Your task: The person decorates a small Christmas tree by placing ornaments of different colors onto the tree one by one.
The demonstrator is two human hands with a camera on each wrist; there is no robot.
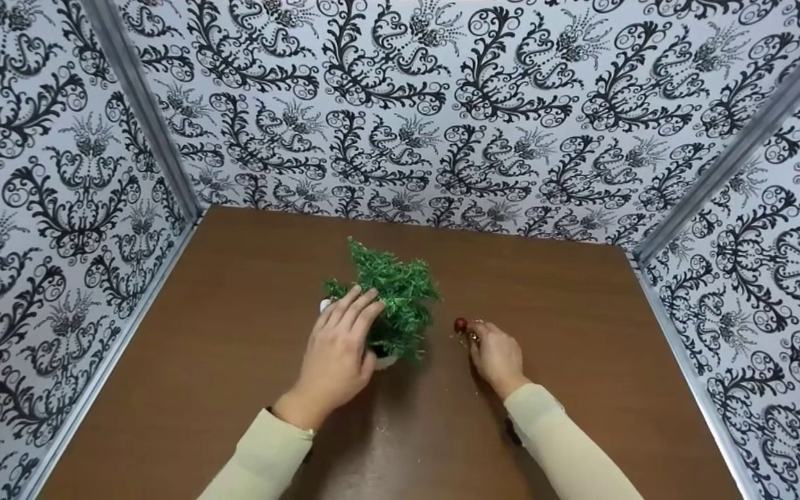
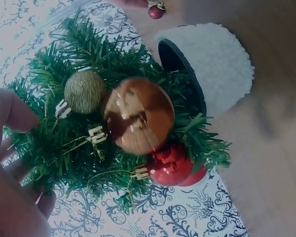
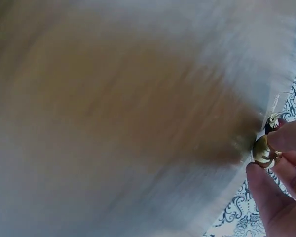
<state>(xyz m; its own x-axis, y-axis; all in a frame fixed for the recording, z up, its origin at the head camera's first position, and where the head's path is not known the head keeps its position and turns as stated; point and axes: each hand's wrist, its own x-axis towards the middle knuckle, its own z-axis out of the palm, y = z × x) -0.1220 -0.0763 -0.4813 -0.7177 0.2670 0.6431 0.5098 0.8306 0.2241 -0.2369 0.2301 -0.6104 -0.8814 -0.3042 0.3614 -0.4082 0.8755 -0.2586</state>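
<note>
A small artificial Christmas tree leans in its white pot near the middle of the table. My left hand holds its branches from the left, thumb on one side and fingers on the other. On the tree, in the left wrist view, hang a glittery gold bauble, a large shiny copper-coloured bauble and a red bauble. Right of the tree, my right hand pinches a small gold bauble between thumb and fingers. A small red bauble shows at those fingertips.
The brown table is enclosed by black-and-white patterned walls at the back and both sides. Metal posts stand at the back corners. Tiny bright specks lie on the table in front of the tree.
</note>
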